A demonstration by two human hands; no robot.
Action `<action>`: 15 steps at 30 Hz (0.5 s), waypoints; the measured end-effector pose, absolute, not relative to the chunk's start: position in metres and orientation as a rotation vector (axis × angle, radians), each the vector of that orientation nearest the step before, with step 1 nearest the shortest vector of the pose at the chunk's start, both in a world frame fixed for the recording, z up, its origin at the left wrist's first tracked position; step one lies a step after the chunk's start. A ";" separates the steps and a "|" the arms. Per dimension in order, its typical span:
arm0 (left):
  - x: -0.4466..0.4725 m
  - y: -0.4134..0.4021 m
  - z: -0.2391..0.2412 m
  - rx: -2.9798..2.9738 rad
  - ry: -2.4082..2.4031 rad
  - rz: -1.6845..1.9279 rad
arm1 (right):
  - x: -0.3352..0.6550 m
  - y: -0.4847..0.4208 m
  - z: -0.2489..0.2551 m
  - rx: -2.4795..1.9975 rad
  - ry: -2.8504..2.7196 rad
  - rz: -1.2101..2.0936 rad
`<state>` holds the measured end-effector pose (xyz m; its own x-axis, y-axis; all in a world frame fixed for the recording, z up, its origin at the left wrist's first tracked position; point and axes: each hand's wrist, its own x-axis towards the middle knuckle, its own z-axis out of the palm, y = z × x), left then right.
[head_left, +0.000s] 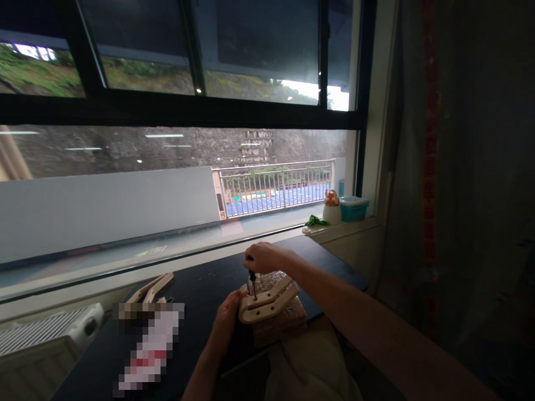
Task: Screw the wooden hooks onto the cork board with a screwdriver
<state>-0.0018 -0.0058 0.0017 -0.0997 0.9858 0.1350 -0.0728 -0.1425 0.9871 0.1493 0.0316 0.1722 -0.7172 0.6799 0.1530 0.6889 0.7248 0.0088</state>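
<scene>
The right hand (263, 257) has its grip closed round the top of a small dark screwdriver (252, 281), which stands nearly upright with its shaft pointing down. The tip seems to meet the near end of the wooden pieces (270, 303), though the view is too dim and small to be sure. The left hand (228, 317) has its grip clamped on that same rounded end, fingers curled against the side of the wood.

The wooden pieces are two pale, bent slats stacked one on the other. They lie on a brownish block (280, 326) at the near edge of the black desk (200, 289), just in front of the person.

Further left on the desk, well apart from the hands, lie more pale slats (152, 288) of the same kind, with a blurred-out flat object (146, 348) near them. A white radiator (45, 328) sits below the desk's left end.

Beyond the desk, on the windowsill at the right, stand a white jar (332, 211) and a teal box (353, 209) side by side, with a green cloth (316, 221) just left of the jar.
</scene>
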 end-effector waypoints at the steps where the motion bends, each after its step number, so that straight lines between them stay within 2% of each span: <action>1: -0.002 -0.006 0.001 1.203 1.146 1.421 | 0.150 0.031 0.173 -1.123 -2.781 -0.106; 15: -0.002 -0.004 0.000 1.208 1.098 1.406 | 0.150 0.028 0.179 -1.038 -2.841 -0.100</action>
